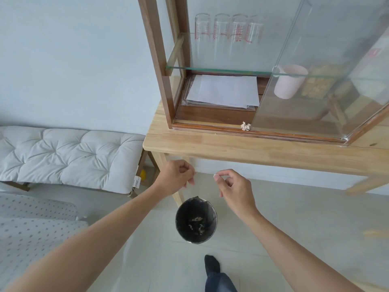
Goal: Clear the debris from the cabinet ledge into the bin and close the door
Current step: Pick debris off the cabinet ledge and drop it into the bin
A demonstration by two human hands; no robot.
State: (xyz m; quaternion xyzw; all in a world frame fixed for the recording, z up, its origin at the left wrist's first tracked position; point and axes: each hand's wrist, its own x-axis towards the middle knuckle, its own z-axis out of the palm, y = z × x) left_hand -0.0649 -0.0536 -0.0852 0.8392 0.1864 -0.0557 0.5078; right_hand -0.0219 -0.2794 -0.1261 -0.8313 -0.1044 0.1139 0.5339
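A small crumpled scrap of debris lies on the wooden ledge of the glass cabinet, right at the edge of the open glass door. A round black-lined bin stands on the floor below the table and holds several pale bits. My right hand hovers above the bin, pinching a tiny white scrap between thumb and forefinger. My left hand hangs beside it, fingers curled in loosely; nothing shows in it.
The cabinet stands on a light wooden table. Inside are a stack of paper, a pink cup and glasses on a glass shelf. A cushioned bench sits at the left. My foot is near the bin.
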